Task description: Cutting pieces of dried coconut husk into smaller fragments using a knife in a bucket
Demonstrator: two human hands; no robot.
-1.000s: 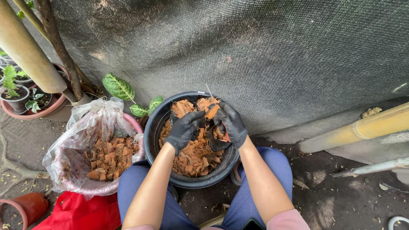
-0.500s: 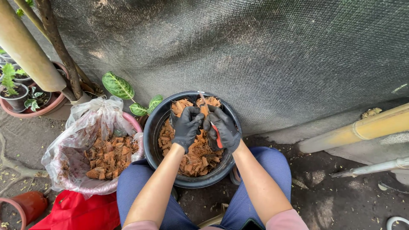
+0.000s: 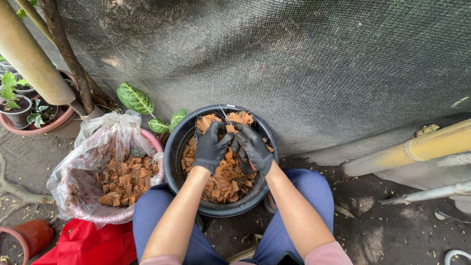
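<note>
Knelt over round black plastic tub of orange-brown coconut husk chips. Black-gloved left hand and black-gloved right hand together above the chips, fingers curled, pinching one small orange husk piece between them.

Your gloves are black, over a black pot of orange-brown husk chips. Trousers blue-striped; red cloth lower left; green leaf pale-veined.

Bucket rim hems hands; plastic bag crowds left, right prob. open.
</note>
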